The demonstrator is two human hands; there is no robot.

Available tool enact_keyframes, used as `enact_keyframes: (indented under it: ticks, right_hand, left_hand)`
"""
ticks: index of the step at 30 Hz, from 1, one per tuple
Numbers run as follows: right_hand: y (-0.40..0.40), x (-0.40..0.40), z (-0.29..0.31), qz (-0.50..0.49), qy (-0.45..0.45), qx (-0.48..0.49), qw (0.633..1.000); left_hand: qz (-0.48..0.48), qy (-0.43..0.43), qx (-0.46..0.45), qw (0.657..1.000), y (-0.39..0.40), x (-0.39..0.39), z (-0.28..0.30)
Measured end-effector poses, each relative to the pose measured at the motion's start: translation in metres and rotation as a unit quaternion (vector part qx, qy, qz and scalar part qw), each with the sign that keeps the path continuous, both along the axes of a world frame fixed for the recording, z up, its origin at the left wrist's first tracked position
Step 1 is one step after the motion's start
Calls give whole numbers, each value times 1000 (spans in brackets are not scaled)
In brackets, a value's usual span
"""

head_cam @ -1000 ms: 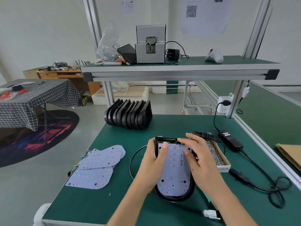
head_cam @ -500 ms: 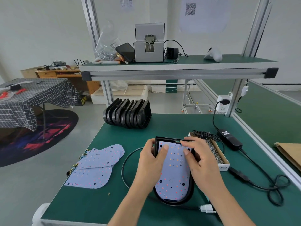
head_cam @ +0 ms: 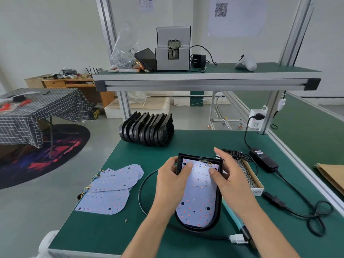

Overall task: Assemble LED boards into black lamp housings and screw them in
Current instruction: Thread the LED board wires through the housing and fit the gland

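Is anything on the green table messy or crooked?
Nothing looks broken or spilled. The spare LED boards lie in a loose, fanned pile, not squared up, at the table's left. The black power cord sprawls in loops at the right. The LED board being pressed sits straight in its black housing.

LED board [head_cam: 198, 194] sits in housing [head_cam: 216, 211], counter [head_cam: 195, 142] centre-front. Left hand [head_cam: 171, 181] on its left edge, right hand [head_cam: 231, 179] on its right. Spare boards [head_cam: 111, 189] to the left, housing stack [head_cam: 147, 129] behind, screw box [head_cam: 250, 175] and power adapter [head_cam: 264, 161] to the right.
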State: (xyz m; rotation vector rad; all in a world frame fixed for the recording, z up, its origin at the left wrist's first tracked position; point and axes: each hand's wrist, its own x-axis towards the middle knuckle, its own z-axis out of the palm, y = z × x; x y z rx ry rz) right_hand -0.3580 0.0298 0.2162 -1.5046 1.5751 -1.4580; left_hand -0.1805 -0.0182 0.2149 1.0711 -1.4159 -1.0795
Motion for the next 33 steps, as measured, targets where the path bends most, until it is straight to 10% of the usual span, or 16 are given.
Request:
enact_keyframes:
  ticks: [27, 33]
  right_hand:
    - [0, 9, 0, -41, -33, 9, 999]
    - [0, 17, -8, -3, -186, 54, 981]
  left_hand:
    - [11, -6, 1, 1000, 10, -3, 0]
    - [11, 12, 12, 1000, 9, -2, 1]
